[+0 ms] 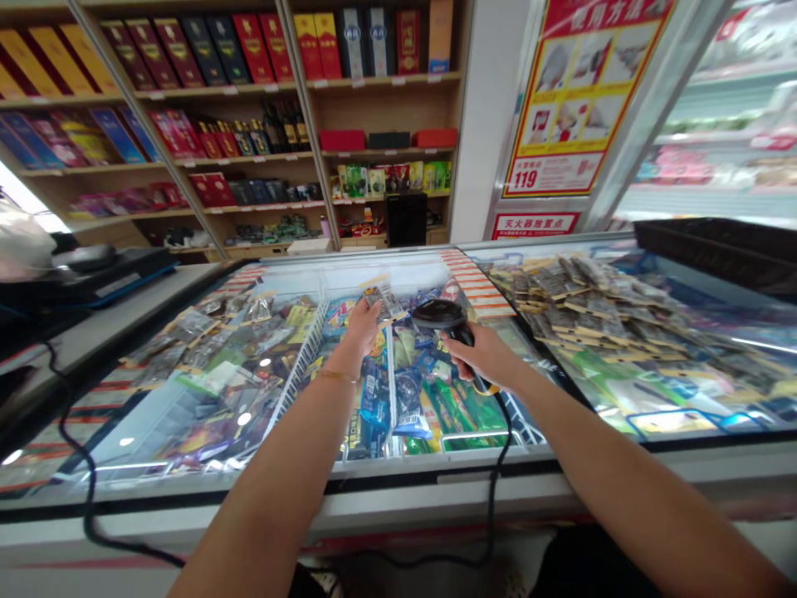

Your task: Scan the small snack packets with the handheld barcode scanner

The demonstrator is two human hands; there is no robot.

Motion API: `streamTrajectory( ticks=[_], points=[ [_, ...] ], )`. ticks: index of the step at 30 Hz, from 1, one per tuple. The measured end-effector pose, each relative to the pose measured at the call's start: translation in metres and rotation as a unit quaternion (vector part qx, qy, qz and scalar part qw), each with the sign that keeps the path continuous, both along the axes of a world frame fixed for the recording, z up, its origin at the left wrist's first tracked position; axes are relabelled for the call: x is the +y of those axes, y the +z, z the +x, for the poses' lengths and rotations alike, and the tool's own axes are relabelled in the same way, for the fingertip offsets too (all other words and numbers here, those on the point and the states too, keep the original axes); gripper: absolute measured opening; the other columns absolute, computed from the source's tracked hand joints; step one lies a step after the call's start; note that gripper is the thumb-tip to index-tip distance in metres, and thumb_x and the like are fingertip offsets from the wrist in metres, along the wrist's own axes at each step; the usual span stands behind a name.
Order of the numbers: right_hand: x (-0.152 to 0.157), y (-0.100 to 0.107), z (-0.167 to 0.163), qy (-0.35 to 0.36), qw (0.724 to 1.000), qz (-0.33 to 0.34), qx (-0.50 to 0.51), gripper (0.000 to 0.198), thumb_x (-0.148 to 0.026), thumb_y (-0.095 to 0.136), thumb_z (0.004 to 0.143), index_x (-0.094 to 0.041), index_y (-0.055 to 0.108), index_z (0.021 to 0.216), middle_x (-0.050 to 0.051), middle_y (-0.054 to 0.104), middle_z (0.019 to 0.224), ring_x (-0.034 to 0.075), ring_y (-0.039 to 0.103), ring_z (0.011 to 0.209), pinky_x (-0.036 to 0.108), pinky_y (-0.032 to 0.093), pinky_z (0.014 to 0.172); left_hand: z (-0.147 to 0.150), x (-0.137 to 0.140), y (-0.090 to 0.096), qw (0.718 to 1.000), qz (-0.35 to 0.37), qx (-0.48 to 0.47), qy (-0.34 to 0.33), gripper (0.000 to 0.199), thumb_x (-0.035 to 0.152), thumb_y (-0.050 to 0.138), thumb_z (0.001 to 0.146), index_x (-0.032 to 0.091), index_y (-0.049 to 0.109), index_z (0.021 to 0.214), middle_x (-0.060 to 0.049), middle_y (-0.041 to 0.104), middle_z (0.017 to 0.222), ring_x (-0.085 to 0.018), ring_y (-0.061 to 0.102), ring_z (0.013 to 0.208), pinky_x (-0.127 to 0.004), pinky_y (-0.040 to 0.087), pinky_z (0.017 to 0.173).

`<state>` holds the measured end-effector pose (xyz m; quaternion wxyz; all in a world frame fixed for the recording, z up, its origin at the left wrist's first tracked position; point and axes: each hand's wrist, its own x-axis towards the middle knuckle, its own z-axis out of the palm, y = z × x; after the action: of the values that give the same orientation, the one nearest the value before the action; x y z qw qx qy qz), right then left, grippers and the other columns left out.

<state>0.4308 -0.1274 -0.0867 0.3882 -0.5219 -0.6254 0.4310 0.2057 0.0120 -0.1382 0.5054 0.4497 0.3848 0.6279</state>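
Head view: the left hand (363,324) has a small packet (383,296) pinched in its fingers, up over the far half of the chest freezer (398,488), slightly left of centre. And just to its right, the right hand (468,350) is wrapped around the grip of a black scanner (439,314), its head turned left towards that packet; the two sit near each other, apart. A black cable (501,440) drops from the scanner over the near edge. Below the hands, bright bags (374,399) crowd between white wire dividers (299,361). Over to the right, a heap of brown-edged packets (579,291), near a dark tray (716,253) at the far right; whether they lie on or under the glass, I cannot tell. Far behind, boxed goods (215,50) line the shelves (374,81), with a red-and-yellow poster (560,104) to their right.
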Motion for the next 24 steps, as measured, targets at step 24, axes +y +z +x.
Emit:
streamTrajectory(
  ticks=[24],
  points=[
    [-0.057,0.063,0.195,-0.284,0.942,0.070,0.167,0.038,-0.037,0.077,0.075,-0.023,0.045,0.090,-0.007,0.057,0.054,0.011,0.052,0.037,0.021,0.041,0.035,0.224,-0.012,0.114,0.987,-0.029,0.119,-0.104,0.020,0.015,0.075,0.078,0.017,0.061,0.092,-0.003,0.067,0.088,-0.014,0.069,0.079,-0.034,0.062,0.078]
  ],
)
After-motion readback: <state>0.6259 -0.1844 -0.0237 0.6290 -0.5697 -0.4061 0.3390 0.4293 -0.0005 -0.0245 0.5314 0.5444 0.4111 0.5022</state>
